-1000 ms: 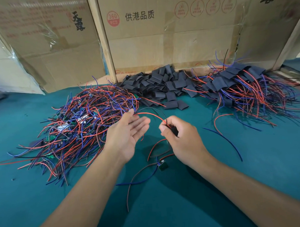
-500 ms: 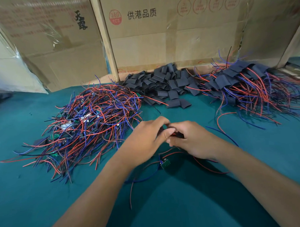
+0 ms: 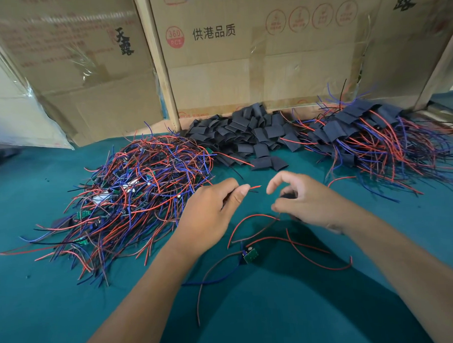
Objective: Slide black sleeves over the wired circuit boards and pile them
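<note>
A tangled heap of unsleeved wired boards (image 3: 139, 195) is spread over the left part of the table (image 3: 315, 317). Behind and to its right, a pile of loose sleeves (image 3: 247, 137) is set against the cardboard boxes (image 3: 263, 67) that are stood along the table's far edge. Further right, a pile of sleeved boards (image 3: 373, 138) is placed. Nearer, a single wired board (image 3: 250, 255) is laid between the two forearms, below the left hand (image 3: 211, 213) and right hand (image 3: 306, 199).

Your one head camera is looking forward and down, close over the teal table (image 3: 45, 306), facing the cardboard boxes (image 3: 268, 67) standing along its far edge.
</note>
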A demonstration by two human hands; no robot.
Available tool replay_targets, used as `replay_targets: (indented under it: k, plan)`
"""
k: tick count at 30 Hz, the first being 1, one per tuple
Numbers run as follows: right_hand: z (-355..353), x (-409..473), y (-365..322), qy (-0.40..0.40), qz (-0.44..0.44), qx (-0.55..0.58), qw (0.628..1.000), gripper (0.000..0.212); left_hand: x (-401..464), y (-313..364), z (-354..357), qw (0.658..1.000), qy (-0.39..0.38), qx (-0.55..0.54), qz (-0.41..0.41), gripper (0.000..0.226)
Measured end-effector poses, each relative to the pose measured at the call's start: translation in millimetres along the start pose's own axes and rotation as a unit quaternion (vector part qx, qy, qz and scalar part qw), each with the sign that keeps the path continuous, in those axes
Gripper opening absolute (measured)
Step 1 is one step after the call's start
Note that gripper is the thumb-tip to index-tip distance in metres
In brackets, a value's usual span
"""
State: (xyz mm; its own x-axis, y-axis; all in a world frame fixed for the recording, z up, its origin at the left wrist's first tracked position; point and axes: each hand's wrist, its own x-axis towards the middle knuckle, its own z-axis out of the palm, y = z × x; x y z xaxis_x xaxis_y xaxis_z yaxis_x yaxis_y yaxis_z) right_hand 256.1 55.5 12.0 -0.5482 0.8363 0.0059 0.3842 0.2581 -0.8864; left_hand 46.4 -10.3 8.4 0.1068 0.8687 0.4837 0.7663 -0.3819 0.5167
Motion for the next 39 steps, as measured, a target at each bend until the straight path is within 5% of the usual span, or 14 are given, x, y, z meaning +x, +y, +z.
replay_targets:
  k: [8,11,18,23,28,39]
  plan:
    - [7,-1,-6,-0.003,-0.029,-0.011,1.000,0.022,-1,4,2,0.996,0.014,-0.082,-0.032,0.038]
    - [19,-2,-6,0.018,-0.092,-0.128,0.987,0.054,-1,8,4,0.991,-0.003,-0.117,-0.059,0.045]
    - [42,-1,-8,0.026,-0.147,-0.108,0.983,0.103,-3,9,5,0.989,-0.053,-0.105,-0.094,0.052]
    - [42,0,-7,0.041,-0.147,-0.110,0.982,0.093,-2,10,3,0.980,-0.071,-0.157,-0.099,0.051]
    - [37,-2,-7,0.128,-0.151,-0.165,0.966,0.041,2,5,2,0.966,-0.018,-0.220,-0.132,0.050]
    - [9,1,-13,0.178,-0.194,-0.123,0.957,0.038,2,13,-5,0.979,0.011,-0.173,-0.105,0.057]
